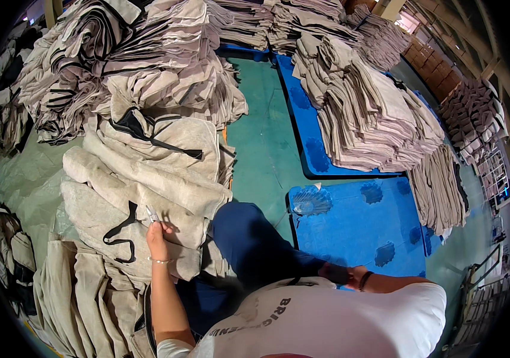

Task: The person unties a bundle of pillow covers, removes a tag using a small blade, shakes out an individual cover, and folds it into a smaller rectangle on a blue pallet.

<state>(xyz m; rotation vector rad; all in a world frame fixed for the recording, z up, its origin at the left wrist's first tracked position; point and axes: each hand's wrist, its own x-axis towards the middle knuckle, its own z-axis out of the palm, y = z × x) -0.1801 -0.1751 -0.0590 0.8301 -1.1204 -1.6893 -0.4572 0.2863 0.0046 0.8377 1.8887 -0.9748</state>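
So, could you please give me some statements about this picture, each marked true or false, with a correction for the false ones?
1. The left hand holds a small silvery tool. True.
2. The right hand grips the black strap beside the left hand. False: that black strap lies on the beige fabric, far from the right hand.
3. The near blue pallet has darker blue patches. True.
4. The big stack on the far blue pallet is cardboard boxes. False: it is layered beige cloth.
5. The left wrist wears a light bracelet. True.
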